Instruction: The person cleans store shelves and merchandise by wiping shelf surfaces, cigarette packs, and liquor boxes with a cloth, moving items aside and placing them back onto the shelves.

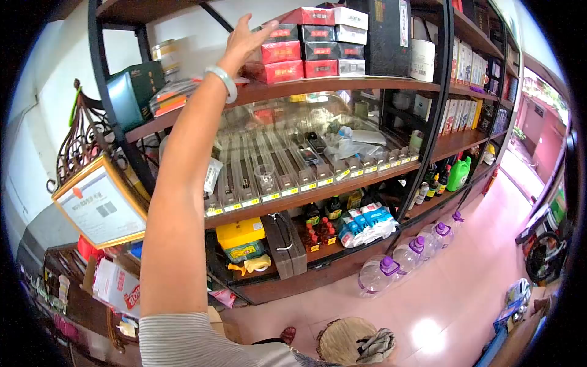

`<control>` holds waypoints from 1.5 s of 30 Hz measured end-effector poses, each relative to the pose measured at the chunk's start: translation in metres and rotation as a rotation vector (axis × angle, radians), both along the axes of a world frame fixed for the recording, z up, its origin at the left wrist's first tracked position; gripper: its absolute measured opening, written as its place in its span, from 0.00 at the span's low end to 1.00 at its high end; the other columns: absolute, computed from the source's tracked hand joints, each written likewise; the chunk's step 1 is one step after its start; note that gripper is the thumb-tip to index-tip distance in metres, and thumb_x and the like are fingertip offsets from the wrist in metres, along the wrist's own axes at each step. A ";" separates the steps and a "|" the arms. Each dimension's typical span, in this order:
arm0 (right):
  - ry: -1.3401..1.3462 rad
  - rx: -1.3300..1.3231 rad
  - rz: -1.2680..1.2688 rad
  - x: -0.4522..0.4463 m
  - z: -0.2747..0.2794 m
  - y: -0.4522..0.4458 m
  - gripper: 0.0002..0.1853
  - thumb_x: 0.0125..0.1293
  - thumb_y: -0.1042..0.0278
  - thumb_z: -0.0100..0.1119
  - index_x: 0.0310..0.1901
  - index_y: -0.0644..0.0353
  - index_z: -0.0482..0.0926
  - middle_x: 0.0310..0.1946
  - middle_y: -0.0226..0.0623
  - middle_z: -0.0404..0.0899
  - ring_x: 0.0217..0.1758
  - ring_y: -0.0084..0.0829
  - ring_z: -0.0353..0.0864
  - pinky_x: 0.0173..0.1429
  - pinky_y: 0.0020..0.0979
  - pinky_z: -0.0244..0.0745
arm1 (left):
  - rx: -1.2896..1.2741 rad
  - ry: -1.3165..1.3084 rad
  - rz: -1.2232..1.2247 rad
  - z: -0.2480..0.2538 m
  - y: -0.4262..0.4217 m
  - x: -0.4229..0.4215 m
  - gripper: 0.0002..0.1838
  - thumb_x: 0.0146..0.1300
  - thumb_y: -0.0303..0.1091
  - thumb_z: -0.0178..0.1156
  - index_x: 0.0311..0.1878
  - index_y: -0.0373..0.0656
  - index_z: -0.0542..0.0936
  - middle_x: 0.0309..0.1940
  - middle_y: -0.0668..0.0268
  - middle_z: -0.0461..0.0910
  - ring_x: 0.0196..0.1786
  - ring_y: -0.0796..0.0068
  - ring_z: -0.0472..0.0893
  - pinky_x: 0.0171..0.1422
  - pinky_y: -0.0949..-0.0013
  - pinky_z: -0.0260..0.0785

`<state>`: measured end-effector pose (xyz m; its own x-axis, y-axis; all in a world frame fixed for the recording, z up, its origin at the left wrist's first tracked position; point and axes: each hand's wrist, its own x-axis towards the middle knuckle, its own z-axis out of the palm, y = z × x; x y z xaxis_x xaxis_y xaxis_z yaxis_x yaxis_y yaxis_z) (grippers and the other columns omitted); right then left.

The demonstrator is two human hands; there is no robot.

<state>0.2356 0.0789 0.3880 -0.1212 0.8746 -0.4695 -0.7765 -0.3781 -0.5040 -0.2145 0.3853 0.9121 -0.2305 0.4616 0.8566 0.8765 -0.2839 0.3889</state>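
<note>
Head view: the left arm extends from the lower left of the frame to the upper centre. The left hand [244,43], with a pale bangle [222,84] at the wrist, is positioned at the left end of the stacked boxes [320,51]. Fingers [268,29] are extended and spread, closed around nothing visible; the fingertips overlap the boxes' upper left edge, and firm contact cannot be confirmed.

The stacked boxes, red, black and white, stand in columns on the upper shelf [342,85], at the top centre of the frame. A tall black box [386,40] stands directly right of them, followed by a white container [422,61]. A dark green box [136,95] is located at the upper left.

Below, at the frame centre, a clear divided rack [235,162] carries yellow-and-white labels along its front edge. A clear cup [264,175] sits near that edge; a plastic bag [351,148] lies to its right.

Large clear bottles [374,280] with purple caps stand in a row on the pink floor [330,300], lower right of centre.
</note>
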 end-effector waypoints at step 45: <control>-0.444 0.955 -0.245 -0.112 0.303 0.272 0.23 0.60 0.60 0.53 0.54 0.67 0.72 0.48 0.39 0.76 0.50 0.30 0.76 0.55 0.29 0.69 | -0.145 0.141 -0.093 -0.005 0.029 -0.019 0.44 0.51 0.62 0.59 0.57 0.30 0.67 0.49 0.45 0.74 0.54 0.58 0.75 0.57 0.64 0.66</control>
